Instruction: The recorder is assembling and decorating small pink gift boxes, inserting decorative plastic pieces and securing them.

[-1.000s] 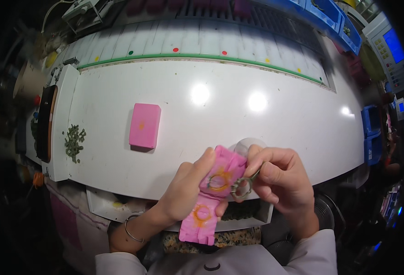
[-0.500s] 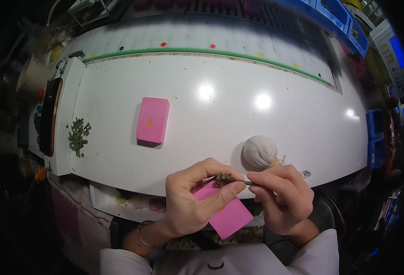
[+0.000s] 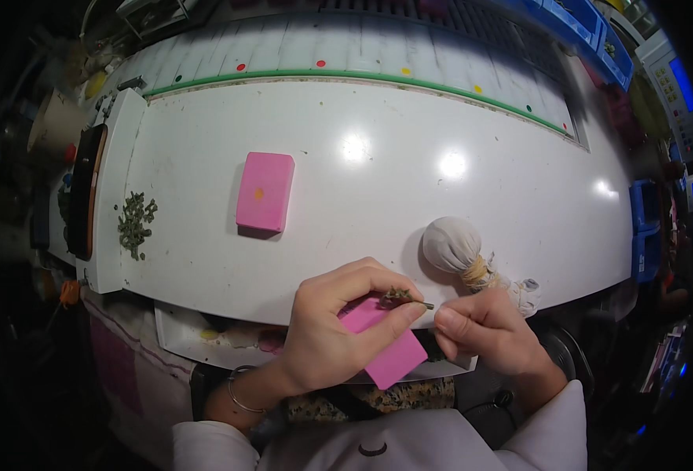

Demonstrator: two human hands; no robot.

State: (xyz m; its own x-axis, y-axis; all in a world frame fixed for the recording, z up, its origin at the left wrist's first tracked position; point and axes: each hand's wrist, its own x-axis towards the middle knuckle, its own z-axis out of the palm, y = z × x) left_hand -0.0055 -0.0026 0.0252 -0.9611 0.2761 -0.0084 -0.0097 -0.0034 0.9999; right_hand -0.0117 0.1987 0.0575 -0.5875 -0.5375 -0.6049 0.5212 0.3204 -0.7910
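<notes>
My left hand [image 3: 327, 334] is closed round a pink rectangular block [image 3: 396, 363], tilted below the thumb. Between its thumb and forefinger it also pinches a thin dark stick with a clump of small green pieces [image 3: 396, 296] on it. The stick's bare end points right, past the thumb tip. My right hand [image 3: 484, 334] is just beside that end, apart from it, its thumb pressed on curled fingers; what they hold, if anything, is hidden. Beyond my right hand lies a pale cloth ball [image 3: 448, 239], its gathered neck bound with tan bands.
On the white table [image 3: 346, 196], a second pink block [image 3: 265, 188] lies left of centre. A heap of small green pieces [image 3: 136, 226] is at the left edge. A green strip [image 3: 346, 74] runs along the back. Blue bins [image 3: 645, 228] stand at the right.
My right hand has come off the stick's end and shifted slightly right, its fingers curling in. The left hand still holds the stick and block. The whole view has shifted a little.
</notes>
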